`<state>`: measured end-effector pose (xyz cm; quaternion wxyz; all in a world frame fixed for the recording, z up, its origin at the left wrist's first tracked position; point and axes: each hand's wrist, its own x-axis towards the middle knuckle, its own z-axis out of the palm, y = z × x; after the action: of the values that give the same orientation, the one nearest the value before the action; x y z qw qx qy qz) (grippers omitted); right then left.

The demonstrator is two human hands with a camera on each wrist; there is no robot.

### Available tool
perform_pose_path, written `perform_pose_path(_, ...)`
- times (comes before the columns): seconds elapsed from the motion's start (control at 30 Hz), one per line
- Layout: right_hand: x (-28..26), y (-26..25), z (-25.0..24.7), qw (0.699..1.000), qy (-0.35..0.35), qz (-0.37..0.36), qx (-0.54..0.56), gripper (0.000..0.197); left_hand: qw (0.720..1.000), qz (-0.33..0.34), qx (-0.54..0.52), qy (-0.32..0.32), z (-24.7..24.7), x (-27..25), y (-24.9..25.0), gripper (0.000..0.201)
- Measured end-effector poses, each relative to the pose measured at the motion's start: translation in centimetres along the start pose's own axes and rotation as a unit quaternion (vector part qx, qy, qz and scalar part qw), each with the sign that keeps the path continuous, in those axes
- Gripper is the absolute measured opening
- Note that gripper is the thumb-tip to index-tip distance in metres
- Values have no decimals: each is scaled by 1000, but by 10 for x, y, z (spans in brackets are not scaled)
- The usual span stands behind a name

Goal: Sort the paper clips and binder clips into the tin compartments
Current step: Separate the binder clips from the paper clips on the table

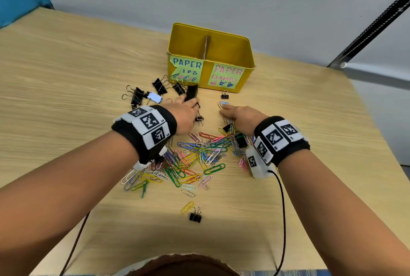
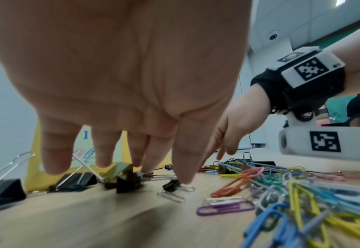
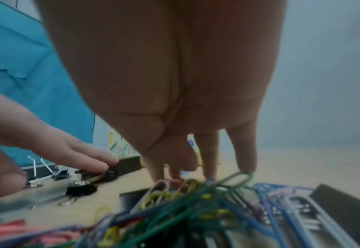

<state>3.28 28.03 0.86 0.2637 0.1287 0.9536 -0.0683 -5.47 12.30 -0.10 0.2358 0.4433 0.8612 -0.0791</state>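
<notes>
Blurring hides what our right hand [image 1: 238,118] pinches; our left hand [image 1: 185,116] spreads over binder clips [image 1: 159,86]; tin [image 1: 221,54] contents unseen.

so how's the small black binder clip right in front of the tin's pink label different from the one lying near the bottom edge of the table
The small black binder clip in front of the yellow tin sits alone, its wire handles pointing toward the tin. The small black binder clip nearest the person lies far from the tin, beyond the heap of coloured paper clips, and has a yellow paper clip beside it. Both are black with silver wire handles, lie on the wooden table, and remain unsorted.
</notes>
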Motion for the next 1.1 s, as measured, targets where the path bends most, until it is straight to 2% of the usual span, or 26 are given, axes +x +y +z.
perform_pose_path(0.1,-8,8,0,992,97,59,51,46,999,13,-21,47,-2,-3,5,62)
perform_pose_path(0.17,-13,12,1,981,160,63,86,31,998,40,-7,48,-1,-4,12,55)
perform_pose_path(0.23,-16,10,3,981,150,53,111,21,997,51,28,43,2,-4,17,46)
perform_pose_path(0.3,-16,3,11,987,112,45,104,28,997,49,41,46,5,-3,19,43)
perform_pose_path(0.37,-12,-3,18,989,103,37,95,31,997,51,19,52,5,-3,17,45)
perform_pose_path(0.5,-16,-2,14,979,113,28,166,17,995,44,-58,74,-2,1,7,39)
perform_pose_path(0.6,-17,2,13,965,145,35,217,13,995,44,-63,67,-5,6,2,28)
perform_pose_path(0.7,-16,3,13,956,188,37,221,14,994,33,-69,72,-7,9,-1,26)
perform_pose_path(0.77,-15,1,14,963,182,31,195,16,992,18,-79,97,-8,7,-3,25)
perform_pose_path(0.9,-9,-9,20,985,124,31,115,18,984,-3,-78,157,-9,4,-7,33)
perform_pose_path(1.0,-8,-12,21,982,150,29,108,9,981,-13,-72,182,-9,1,-9,51)
perform_pose_path(1.1,-13,-10,12,971,180,32,154,6,982,2,-67,175,-9,-4,-8,50)
